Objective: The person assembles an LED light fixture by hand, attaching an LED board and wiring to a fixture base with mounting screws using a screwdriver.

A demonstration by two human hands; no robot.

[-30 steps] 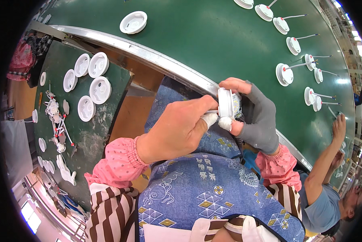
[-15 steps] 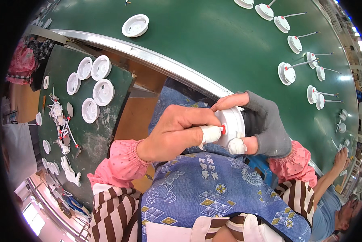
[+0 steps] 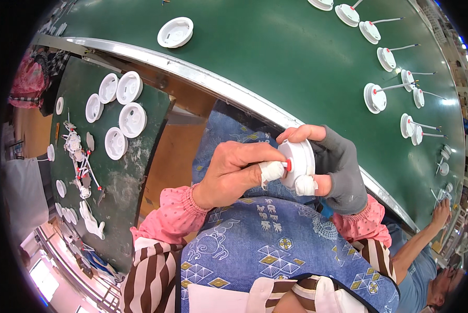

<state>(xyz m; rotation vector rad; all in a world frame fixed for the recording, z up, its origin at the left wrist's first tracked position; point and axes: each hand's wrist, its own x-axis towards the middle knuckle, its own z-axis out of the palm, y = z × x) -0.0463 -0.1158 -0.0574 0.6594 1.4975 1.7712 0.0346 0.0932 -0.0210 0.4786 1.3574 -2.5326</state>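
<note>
My right hand (image 3: 341,169), in a grey fingerless glove, grips a round white plastic housing (image 3: 300,156) by its rim, above my lap. Its thumb carries white tape. The thumb and a finger of my left hand (image 3: 236,172) pinch a small red grommet (image 3: 288,165) at the middle of the housing's face. White tape wraps the left thumb as well. Whether a white cable end lies between the left fingertips is mostly hidden. The housing is tilted, its face toward my left hand.
On the green belt (image 3: 275,57) lie a white cup-shaped housing (image 3: 175,32) and, at right, several housings with cables (image 3: 376,98). A metal rail (image 3: 229,86) edges it. The left side table (image 3: 135,180) bears several white cups (image 3: 133,120), cable parts (image 3: 76,151) and a glove (image 3: 91,221). A co-worker's hand (image 3: 442,213) works far right.
My left hand has shifted slightly right, and more of the red grommet shows between its fingertips. The right hand has turned a little with the housing. The belt's housings appear slightly farther right.
</note>
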